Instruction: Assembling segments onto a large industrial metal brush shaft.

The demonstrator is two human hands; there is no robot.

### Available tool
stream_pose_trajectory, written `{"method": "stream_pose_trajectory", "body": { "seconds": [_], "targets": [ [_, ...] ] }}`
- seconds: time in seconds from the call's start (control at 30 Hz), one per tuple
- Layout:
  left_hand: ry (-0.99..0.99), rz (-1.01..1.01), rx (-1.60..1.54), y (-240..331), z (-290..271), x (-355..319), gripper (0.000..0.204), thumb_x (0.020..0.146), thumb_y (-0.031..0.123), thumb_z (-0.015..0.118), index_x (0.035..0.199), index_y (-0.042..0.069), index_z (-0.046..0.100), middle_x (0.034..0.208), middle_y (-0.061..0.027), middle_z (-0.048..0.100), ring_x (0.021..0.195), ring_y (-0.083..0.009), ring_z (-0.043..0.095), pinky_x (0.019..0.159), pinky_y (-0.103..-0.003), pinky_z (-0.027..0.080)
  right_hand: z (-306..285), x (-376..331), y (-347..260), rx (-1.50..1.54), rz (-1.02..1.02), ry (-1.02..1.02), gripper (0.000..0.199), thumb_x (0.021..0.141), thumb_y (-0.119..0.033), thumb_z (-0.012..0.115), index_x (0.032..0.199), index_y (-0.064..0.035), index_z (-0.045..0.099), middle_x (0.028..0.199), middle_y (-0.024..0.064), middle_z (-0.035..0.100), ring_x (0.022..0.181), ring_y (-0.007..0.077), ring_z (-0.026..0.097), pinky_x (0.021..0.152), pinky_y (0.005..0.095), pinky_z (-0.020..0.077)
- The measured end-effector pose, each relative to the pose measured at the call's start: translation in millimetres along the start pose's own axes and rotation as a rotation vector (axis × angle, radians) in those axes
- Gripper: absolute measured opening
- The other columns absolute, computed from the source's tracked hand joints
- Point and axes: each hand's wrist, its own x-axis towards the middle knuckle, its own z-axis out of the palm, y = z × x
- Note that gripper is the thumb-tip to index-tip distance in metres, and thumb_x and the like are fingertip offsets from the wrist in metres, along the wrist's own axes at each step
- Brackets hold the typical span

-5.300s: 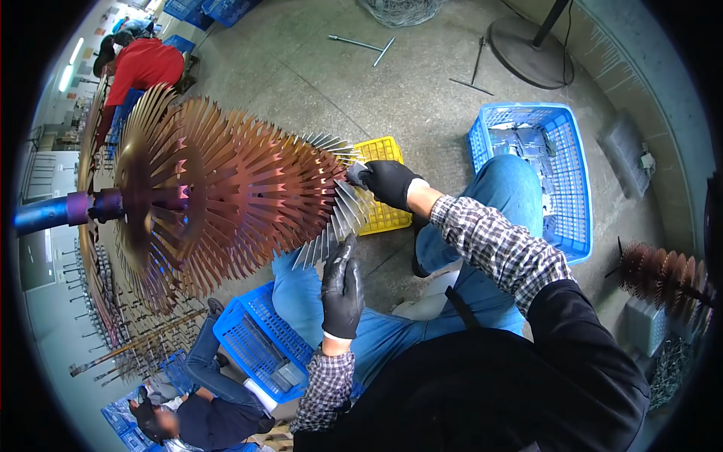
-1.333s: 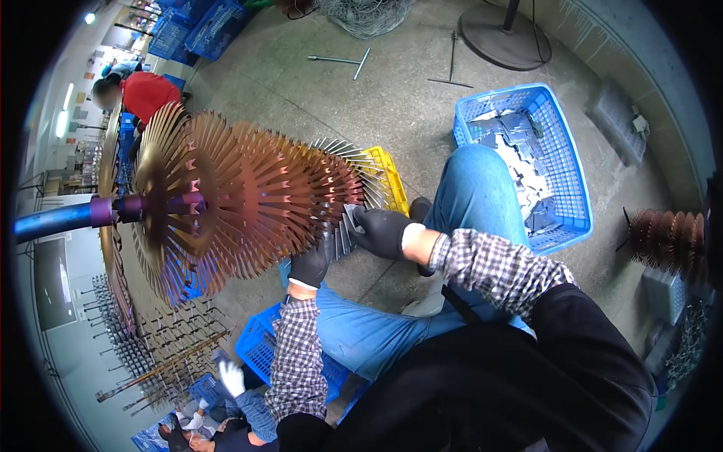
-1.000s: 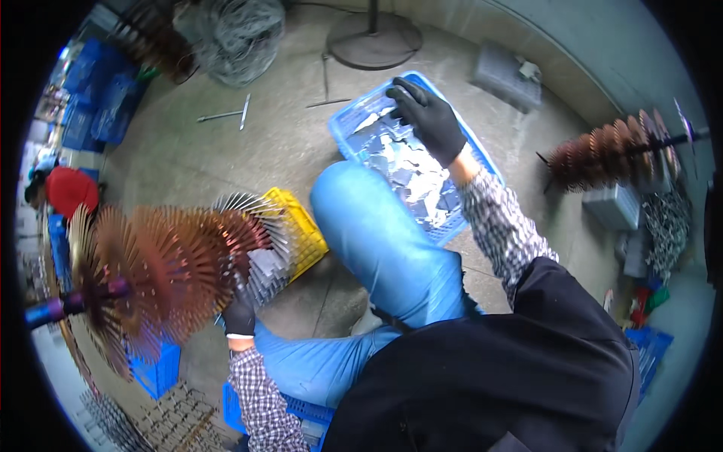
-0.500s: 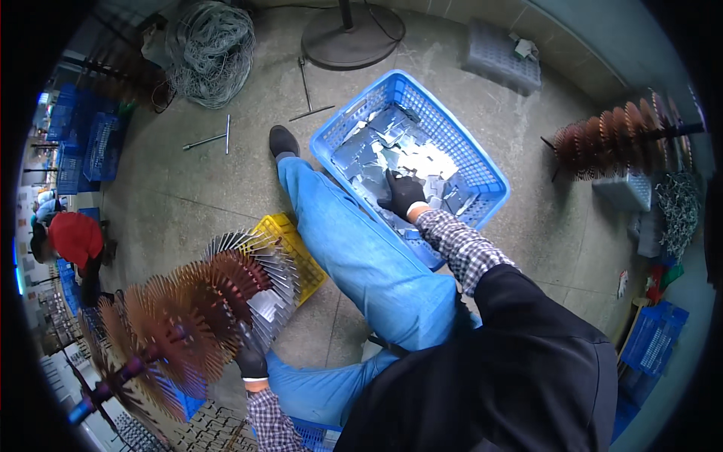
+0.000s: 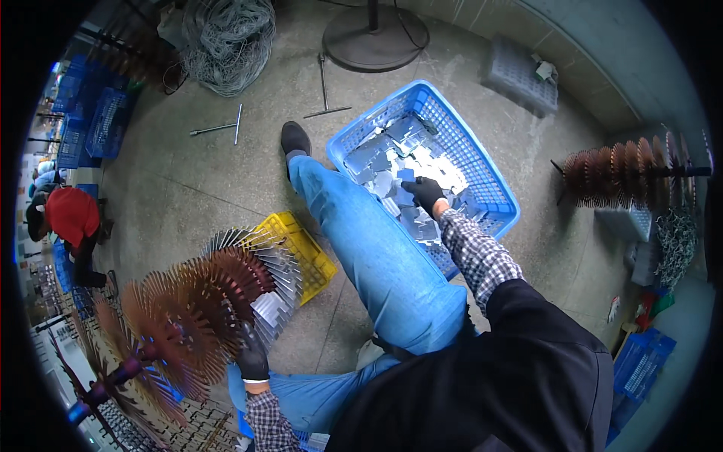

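My right hand (image 5: 424,193), in a dark glove, reaches into a blue plastic basket (image 5: 493,169) with a pile of thin silver and blue-grey metal plates (image 5: 433,164). Its fingers are drawn together at the plates; whether one is pinched between them is not clear. At lower left, my gloved left hand (image 5: 253,357) is against the near end of a rack (image 5: 192,313) with rings of coppery fins along a rod. Silver plates (image 5: 290,282) fan out around the rack's end beside that hand. Its fingertips partly blend into the dark fins.
A yellow crate (image 5: 312,260) stands behind the rack. T-handled tools (image 5: 326,83), a wire coil (image 5: 230,49) and a round stand base (image 5: 376,45) are on the floor ahead. Another finned rack (image 5: 617,173) stands at right. A person in red (image 5: 71,215) bends at far left.
My right hand has shifted a little rightward and down over the plates, its fingers now more drawn together. My left hand stays at the rack. The whole view has shifted slightly.
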Motion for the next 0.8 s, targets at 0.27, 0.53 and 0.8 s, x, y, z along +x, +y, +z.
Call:
{"method": "stream_pose_trajectory", "body": {
  "seconds": [0.27,0.53,0.8],
  "targets": [
    [-0.331,-0.354,-0.431,50.2,-67.7,30.9,0.047,0.111,0.019,0.052,0.155,0.001,0.049,0.139,-0.0202,0.068,0.109,-0.0409,0.070,0.089,-0.044,0.056,-89.3,-135.0,-92.8,0.528,-0.006,-0.099,0.030,0.099,-0.030,0.076,0.106,-0.0004,0.075,0.080,0.0066,0.065,0.066,0.0142,0.060,0.060,0.0237,0.0481],
    [0.154,0.053,-0.511,83.8,-88.9,4.3,0.051,0.100,0.016,0.061,0.149,0.002,0.057,0.157,-0.0201,0.054,0.131,-0.0405,0.058,0.114,-0.046,0.042,-48.7,-274.0,-191.1,0.570,-0.564,-0.275,0.039,0.110,-0.024,0.059,0.138,0.0024,0.067,0.089,0.0078,0.070,0.074,0.0138,0.064,0.061,0.0218,0.0468],
    [0.286,-0.001,-0.983,158.1,-121.9,-50.0,0.049,0.094,0.011,0.064,0.142,0.003,0.061,0.138,-0.0166,0.061,0.130,-0.0383,0.056,0.117,-0.050,0.038,90.6,-379.9,-181.2,0.460,-0.109,-0.885,0.028,0.107,-0.023,0.065,0.122,0.0000,0.073,0.103,0.0093,0.073,0.080,0.0107,0.067,0.060,0.0184,0.0439]
  ]
}}
